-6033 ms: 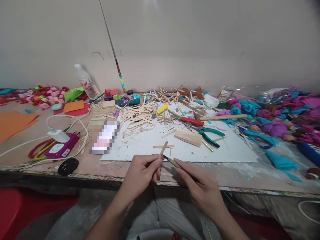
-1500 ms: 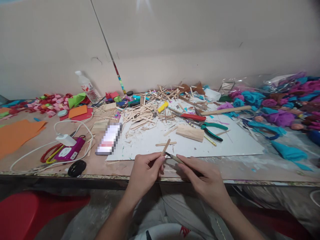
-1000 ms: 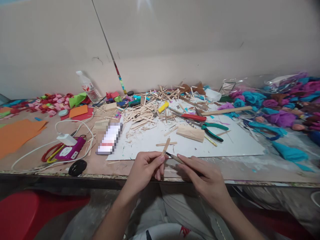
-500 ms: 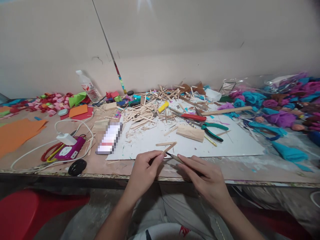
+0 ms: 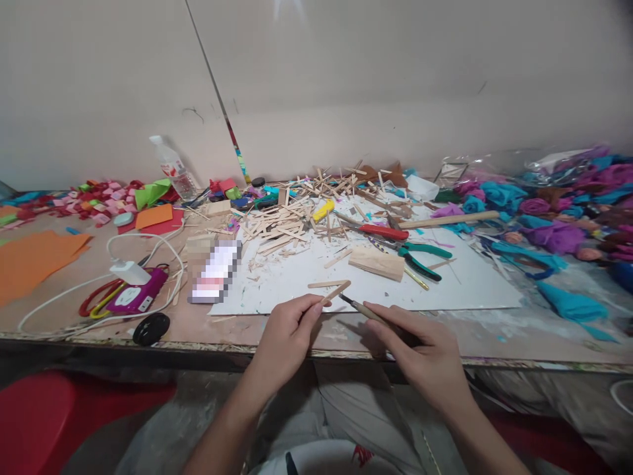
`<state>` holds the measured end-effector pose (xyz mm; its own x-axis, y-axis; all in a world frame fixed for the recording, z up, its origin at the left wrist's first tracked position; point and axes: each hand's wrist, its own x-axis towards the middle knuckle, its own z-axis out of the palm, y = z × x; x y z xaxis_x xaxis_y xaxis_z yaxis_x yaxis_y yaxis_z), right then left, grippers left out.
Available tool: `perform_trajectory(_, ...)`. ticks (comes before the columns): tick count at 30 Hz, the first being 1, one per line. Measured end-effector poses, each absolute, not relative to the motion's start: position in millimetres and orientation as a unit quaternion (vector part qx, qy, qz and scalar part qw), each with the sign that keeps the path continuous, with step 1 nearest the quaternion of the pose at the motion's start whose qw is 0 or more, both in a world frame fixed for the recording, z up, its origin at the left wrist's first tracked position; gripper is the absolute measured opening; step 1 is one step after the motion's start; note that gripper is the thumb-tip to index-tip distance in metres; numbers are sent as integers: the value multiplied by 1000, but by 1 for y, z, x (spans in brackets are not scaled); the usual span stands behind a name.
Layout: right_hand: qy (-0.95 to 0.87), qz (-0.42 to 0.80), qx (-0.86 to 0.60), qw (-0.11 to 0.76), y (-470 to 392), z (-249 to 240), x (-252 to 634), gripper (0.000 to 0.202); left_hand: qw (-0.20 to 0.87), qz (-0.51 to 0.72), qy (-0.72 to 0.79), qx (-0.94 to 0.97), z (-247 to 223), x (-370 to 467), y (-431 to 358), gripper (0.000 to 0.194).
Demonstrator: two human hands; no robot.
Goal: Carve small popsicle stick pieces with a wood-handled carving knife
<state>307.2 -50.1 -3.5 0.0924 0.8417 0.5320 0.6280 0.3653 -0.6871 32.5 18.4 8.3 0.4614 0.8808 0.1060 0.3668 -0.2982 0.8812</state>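
My left hand pinches the near end of a wooden craft stick between thumb and fingers. A second craft stick meets its far end at a sharp angle, making a narrow V; how they join is too small to tell. My right hand is closed around the handle of a slim tool with a tan shaft and a dark, narrow tip. That tip points at the held stick, with a small gap between them. Both hands are at the near edge of a white board.
A wood block, green-handled pliers and a red-handled tool lie beyond my hands. Loose craft sticks are heaped farther back. On the left are a phone, a purple power strip with white cable, and a bottle.
My right hand has drawn back to the right, and the tool's tip has come away from the stick. My left hand and the V of sticks have hardly moved.
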Motion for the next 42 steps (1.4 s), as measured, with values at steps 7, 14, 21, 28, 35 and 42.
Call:
perform_trajectory(7, -663, 138, -591, 439, -77, 21, 346, 34, 331, 248, 400, 818, 18, 15, 6, 20)
perform_trajectory(14, -713, 208, -574, 345, -76, 49, 353, 41, 244, 219, 358, 875, 19, 19, 10, 33)
perform_trajectory(21, -742, 242, -544, 308, -63, 52, 352, 28, 168, 249, 338, 892, 20, 14, 1, 38)
perform_trajectory(28, -770, 233, -522, 282, -46, 54, 351, 23, 63, 261, 225, 937, 18, 7, -10, 27)
perform_trajectory(35, -797, 231, -496, 256, -34, 56, 350, 19, 54, 268, 227, 935, 12, 8, -16, 28)
perform_trajectory(42, -804, 237, -492, 233, -30, 52, 352, 22, 64, 285, 250, 923, 10, 9, -17, 30)
